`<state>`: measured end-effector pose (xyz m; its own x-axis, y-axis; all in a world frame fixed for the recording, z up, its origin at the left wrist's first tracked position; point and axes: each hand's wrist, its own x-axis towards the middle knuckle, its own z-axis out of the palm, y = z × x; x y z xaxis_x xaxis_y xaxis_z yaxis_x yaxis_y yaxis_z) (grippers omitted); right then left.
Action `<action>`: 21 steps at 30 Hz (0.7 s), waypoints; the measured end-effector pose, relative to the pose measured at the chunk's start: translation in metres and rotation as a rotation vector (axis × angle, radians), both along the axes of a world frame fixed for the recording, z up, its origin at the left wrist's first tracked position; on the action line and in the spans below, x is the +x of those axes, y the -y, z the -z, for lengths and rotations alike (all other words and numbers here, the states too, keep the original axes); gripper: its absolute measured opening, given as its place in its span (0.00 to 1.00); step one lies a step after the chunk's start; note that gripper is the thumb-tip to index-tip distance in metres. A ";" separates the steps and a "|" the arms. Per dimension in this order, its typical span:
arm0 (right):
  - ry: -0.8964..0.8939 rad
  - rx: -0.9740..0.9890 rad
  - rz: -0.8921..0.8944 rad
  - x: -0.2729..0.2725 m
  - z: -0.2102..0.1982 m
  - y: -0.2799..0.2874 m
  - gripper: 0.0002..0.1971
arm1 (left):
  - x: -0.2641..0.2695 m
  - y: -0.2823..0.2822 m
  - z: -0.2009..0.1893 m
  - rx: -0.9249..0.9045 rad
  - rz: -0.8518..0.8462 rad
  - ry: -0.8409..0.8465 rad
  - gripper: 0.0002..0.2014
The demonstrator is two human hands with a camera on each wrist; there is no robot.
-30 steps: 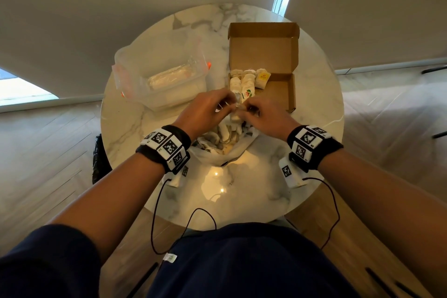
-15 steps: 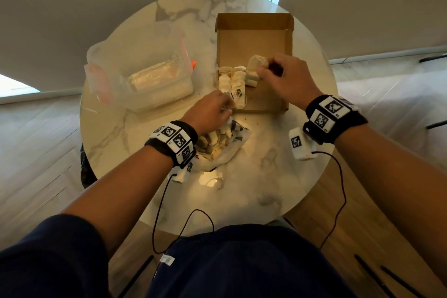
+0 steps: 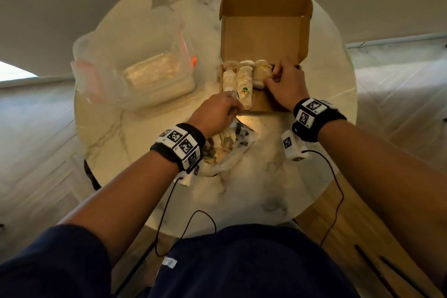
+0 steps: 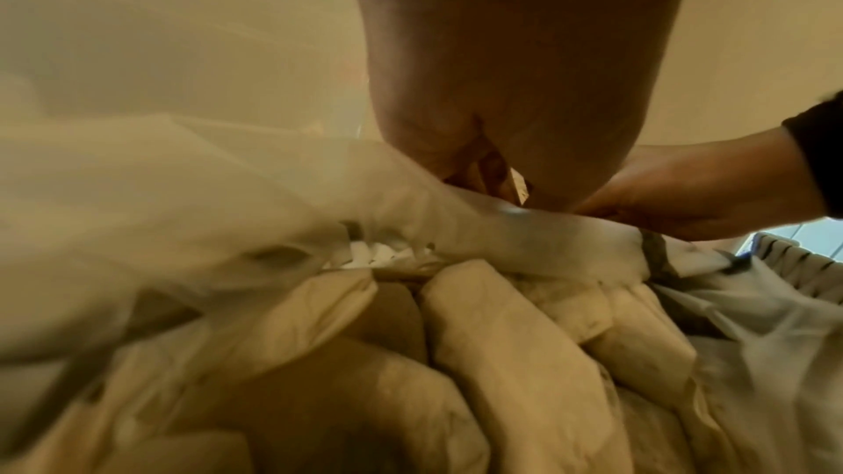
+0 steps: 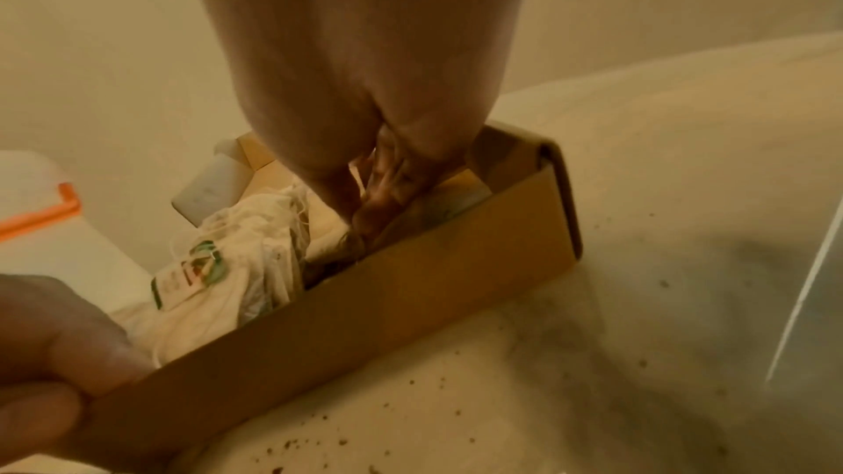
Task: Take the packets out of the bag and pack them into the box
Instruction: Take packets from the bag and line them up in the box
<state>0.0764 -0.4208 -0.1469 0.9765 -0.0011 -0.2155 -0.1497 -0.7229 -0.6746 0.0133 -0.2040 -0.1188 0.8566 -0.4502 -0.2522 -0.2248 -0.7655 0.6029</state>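
Observation:
An open cardboard box stands at the back of the round marble table, its lid raised. Several pale packets lie in a row along its left side; one carries a green and red tag. My right hand is inside the box, fingers curled on a packet beside that row. In the right wrist view its fingertips reach down behind the front wall. My left hand pinches the rim of the thin plastic bag, which holds more packets.
A clear plastic tub with orange clips sits at the left of the table. Dark crumbs dot the marble in front of the box. Cables hang from both wristbands over the near table edge.
My right hand carried a packet from the bag to the box and has lowered it beside the row of packets. My left hand stays on the bag's rim.

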 end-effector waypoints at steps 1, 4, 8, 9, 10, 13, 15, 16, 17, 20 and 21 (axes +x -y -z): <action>0.012 0.020 0.018 0.001 0.001 -0.002 0.09 | 0.000 0.000 0.001 -0.005 0.003 0.007 0.11; 0.042 0.048 -0.010 0.001 0.005 -0.007 0.09 | 0.000 -0.001 0.004 -0.012 0.009 0.023 0.11; 0.039 -0.009 -0.119 -0.001 0.013 -0.006 0.12 | -0.001 -0.001 0.006 -0.016 0.007 0.027 0.12; 0.040 -0.024 -0.132 -0.001 0.014 -0.004 0.13 | -0.001 -0.002 0.005 -0.019 0.006 0.028 0.12; 0.043 -0.036 -0.136 -0.002 0.015 -0.003 0.14 | -0.001 -0.002 0.005 -0.021 0.008 0.028 0.12; 0.046 -0.039 -0.130 -0.007 0.012 0.000 0.16 | -0.001 -0.003 0.003 -0.002 0.024 0.022 0.12; 0.060 -0.041 -0.137 -0.011 0.006 0.001 0.15 | -0.002 -0.005 0.001 0.014 0.024 0.027 0.11; 0.072 -0.039 -0.140 -0.012 0.003 0.002 0.14 | -0.003 -0.006 0.000 0.017 0.019 0.031 0.11; 0.083 -0.033 -0.142 -0.014 -0.001 0.002 0.14 | -0.004 -0.008 -0.003 0.015 0.007 0.034 0.11; 0.113 -0.008 -0.174 -0.021 -0.013 -0.002 0.09 | -0.010 -0.016 -0.010 0.005 -0.029 0.070 0.09; 0.127 0.003 -0.194 -0.025 -0.017 -0.005 0.08 | -0.013 -0.019 -0.012 0.009 -0.038 0.086 0.09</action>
<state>0.0513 -0.4163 -0.1303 0.9776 0.1901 -0.0906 0.0784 -0.7280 -0.6811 -0.0001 -0.1848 -0.1065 0.8918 -0.4149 -0.1805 -0.2463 -0.7797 0.5757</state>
